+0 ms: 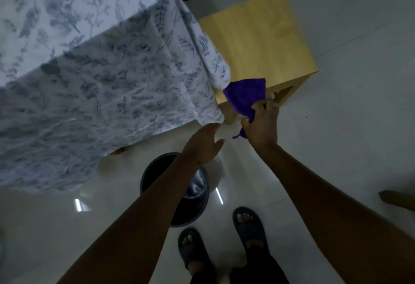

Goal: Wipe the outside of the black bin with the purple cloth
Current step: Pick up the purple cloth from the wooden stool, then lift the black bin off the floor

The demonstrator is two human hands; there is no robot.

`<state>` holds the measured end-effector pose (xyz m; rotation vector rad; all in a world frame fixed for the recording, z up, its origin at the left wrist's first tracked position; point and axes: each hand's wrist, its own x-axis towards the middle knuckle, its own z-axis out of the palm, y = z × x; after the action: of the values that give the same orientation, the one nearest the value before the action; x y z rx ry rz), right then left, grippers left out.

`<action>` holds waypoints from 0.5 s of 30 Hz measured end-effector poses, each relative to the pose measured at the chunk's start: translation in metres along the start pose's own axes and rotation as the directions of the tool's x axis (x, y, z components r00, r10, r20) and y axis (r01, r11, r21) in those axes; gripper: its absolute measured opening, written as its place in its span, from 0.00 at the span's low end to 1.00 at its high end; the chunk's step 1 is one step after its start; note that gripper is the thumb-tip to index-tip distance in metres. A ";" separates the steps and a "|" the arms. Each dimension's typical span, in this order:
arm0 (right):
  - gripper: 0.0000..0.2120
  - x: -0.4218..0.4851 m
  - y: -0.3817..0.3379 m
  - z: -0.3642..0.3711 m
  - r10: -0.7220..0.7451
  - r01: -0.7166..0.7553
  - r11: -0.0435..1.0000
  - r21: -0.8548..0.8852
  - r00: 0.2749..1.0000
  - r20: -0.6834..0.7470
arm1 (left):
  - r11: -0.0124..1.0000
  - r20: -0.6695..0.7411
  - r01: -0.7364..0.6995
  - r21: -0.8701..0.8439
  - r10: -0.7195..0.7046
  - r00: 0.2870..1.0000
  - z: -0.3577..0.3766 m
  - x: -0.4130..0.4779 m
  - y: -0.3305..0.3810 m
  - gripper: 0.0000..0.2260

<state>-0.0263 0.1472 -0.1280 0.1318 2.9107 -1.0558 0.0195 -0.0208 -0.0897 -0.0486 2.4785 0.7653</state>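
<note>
Now the cloth [247, 95] is gripped in the right hand [261, 126], centre right, by the stool [258, 36]; the left hand [204, 146] is held spread, empty. The bin [193, 212], lower centre, could be toppled if wiped unbraced.

Upper left, a white tablecloth [89, 63] carries blue-grey leaf print; the cloth [246, 95] is purple, the stool [262, 43] yellow, the bin [193, 196] black.
</note>
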 end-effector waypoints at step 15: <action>0.20 -0.193 0.059 0.146 0.384 -0.692 0.600 0.402 0.690 0.614 | 0.975 0.092 0.212 -0.068 -0.205 0.974 0.138 -0.102 -0.153 0.19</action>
<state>0.1730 0.0858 -0.2640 0.6636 1.7768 -1.5580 0.2027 -0.0877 -0.2120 -0.2941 2.3174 0.7563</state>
